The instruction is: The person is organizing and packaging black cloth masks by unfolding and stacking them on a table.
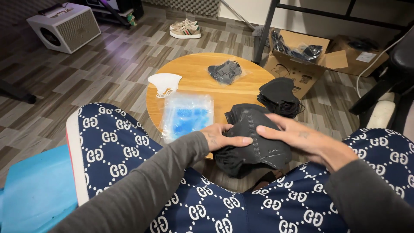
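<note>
Both hands grip one black mask (pixel 258 142): left hand (pixel 220 137) pinching, right hand (pixel 302 140) flat on top (stack beneath). Looks mid-separation. Bag pile (pixel 187 113) lies just beyond left hand.

One view only — a head-worn camera, looking down and forward from a seated person's eye height. It sits close over the lap: patterned knees fill the bottom edge, both forearms enter from below. The round wooden table (pixel 241 92) lies just ahead at frame centre, near range. Farther up the frame the view reaches across the wood-pattern floor (pixel 108 64) to a cardboard box (pixel 302 64) — no second view to overlap with.
</note>
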